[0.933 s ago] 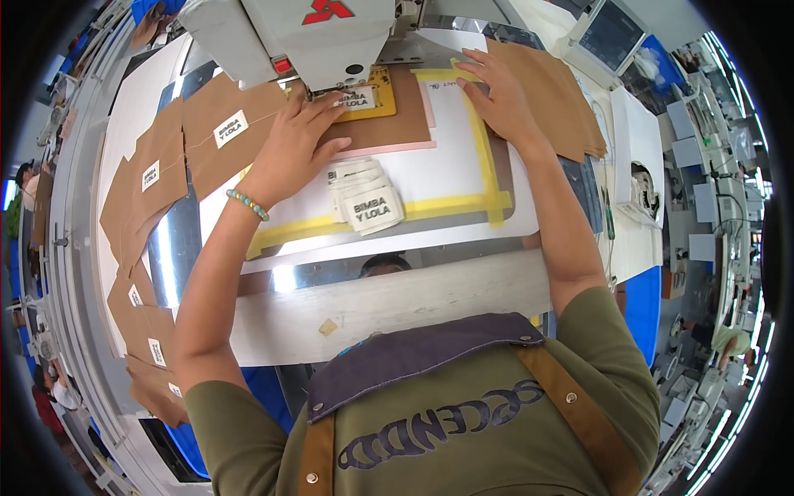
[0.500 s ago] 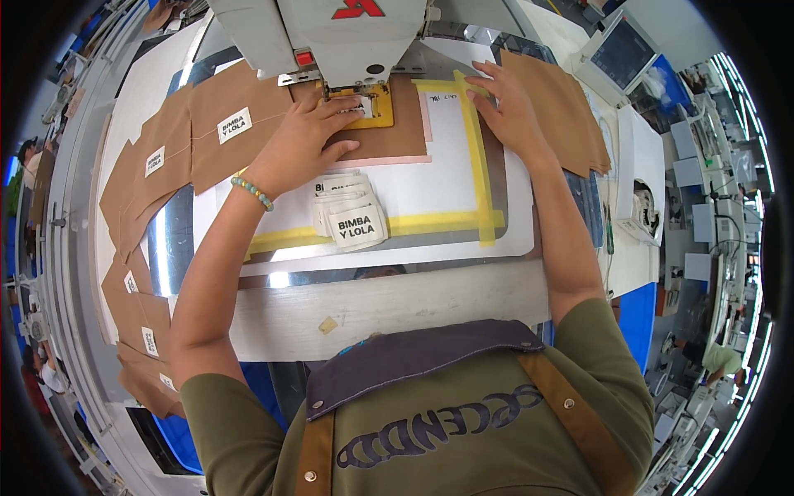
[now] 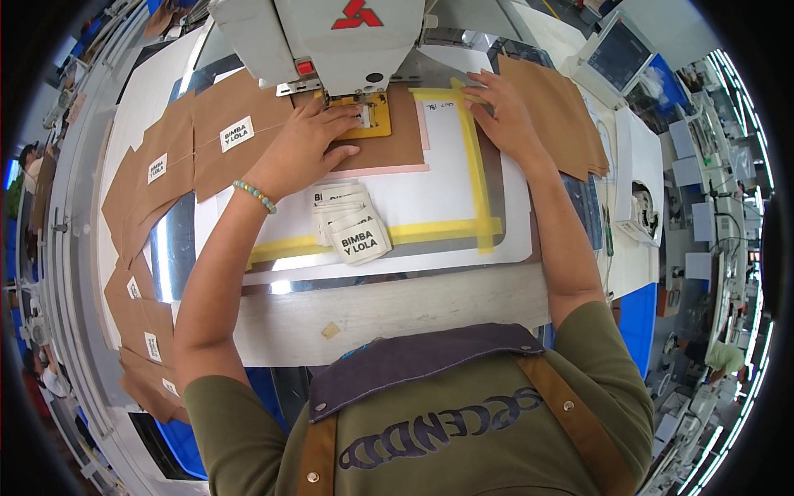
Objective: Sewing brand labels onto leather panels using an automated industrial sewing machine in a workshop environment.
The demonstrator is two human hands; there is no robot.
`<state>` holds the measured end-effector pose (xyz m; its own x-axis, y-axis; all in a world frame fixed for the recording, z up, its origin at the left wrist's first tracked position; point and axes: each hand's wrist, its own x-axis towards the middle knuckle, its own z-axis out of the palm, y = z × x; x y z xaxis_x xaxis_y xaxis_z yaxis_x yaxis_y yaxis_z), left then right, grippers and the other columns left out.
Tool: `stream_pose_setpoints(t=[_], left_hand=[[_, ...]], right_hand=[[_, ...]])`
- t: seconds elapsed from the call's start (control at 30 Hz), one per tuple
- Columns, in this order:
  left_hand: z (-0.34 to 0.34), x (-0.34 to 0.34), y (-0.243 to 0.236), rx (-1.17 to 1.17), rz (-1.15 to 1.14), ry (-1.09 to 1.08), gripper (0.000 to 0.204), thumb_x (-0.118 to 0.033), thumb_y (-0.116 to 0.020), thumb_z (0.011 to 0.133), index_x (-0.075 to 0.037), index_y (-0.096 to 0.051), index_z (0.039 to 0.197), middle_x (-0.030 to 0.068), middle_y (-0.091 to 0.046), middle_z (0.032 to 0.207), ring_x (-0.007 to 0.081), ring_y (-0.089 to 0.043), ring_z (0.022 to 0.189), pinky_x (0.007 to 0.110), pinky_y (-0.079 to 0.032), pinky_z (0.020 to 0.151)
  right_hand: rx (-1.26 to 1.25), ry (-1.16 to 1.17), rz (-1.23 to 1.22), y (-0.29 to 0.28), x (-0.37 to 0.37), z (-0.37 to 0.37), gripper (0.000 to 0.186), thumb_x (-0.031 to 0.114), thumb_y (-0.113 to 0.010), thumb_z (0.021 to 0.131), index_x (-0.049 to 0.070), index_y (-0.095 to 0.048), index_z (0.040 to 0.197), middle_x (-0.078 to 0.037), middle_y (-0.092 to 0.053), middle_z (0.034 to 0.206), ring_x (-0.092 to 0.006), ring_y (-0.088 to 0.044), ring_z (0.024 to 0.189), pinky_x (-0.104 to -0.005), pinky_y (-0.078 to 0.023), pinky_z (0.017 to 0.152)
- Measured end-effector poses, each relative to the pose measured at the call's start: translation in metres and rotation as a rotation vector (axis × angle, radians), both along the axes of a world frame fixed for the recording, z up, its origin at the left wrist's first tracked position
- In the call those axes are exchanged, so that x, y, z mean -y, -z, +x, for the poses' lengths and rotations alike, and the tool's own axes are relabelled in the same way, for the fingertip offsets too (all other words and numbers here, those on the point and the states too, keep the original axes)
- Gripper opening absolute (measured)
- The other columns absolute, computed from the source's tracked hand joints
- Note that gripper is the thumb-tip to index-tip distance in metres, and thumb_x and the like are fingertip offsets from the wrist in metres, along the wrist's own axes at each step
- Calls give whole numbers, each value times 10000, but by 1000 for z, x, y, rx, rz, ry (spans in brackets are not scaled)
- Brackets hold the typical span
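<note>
My left hand [image 3: 317,142] lies with fingers apart at the yellow clamp frame [image 3: 376,122] under the sewing machine head [image 3: 351,50]. Its fingertips reach over the frame's left side, where part of a white label shows. Beneath the frame is a brown fabric panel [image 3: 405,149], bordered by pink strips on a white board [image 3: 451,186]. My right hand [image 3: 506,116] rests with spread fingers by the yellow tape [image 3: 473,165] at the board's upper right. A loose pile of white printed labels [image 3: 361,240] lies on the board, nearer to me.
Brown panels with white labels [image 3: 165,157], linked by thread, trail down the table's left side. Plain brown panels [image 3: 550,116] are stacked at the right. Beyond them stand a control screen [image 3: 624,54] and a white box [image 3: 638,194]. A red switch [image 3: 305,68] is on the machine.
The view has shifted slightly. Both hands keep nearly the same places, the left at the clamp frame and the right by the tape. Nothing has been picked up or let go.
</note>
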<state>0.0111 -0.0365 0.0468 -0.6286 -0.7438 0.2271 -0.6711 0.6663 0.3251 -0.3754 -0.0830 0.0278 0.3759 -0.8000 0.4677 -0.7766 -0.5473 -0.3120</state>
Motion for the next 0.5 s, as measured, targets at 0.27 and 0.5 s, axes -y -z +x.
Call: stream_pose_setpoints(t=[0.27,0.5], left_hand=[[-1,10,8,15,-20,-48,496,-316,-727,1027,-90,-688,1466,84,-639,1552,364,-515,1411,487,-407,1222],[9,10,10,-88,90,-92,488,-259,-742,1015,-43,-680,1448,157,-660,1458,374,-516,1416,474,-439,1195]], right_hand=[[18,-32,-4,4,1,-2,272,232,-719,1030,63,-796,1230,-116,-698,1439,-356,-519,1483,-489,-428,1223],[6,-65,-65,6,-6,0,259,230,-722,1029,73,-798,1221,-103,-716,1412,-347,-557,1449,-482,-462,1195]])
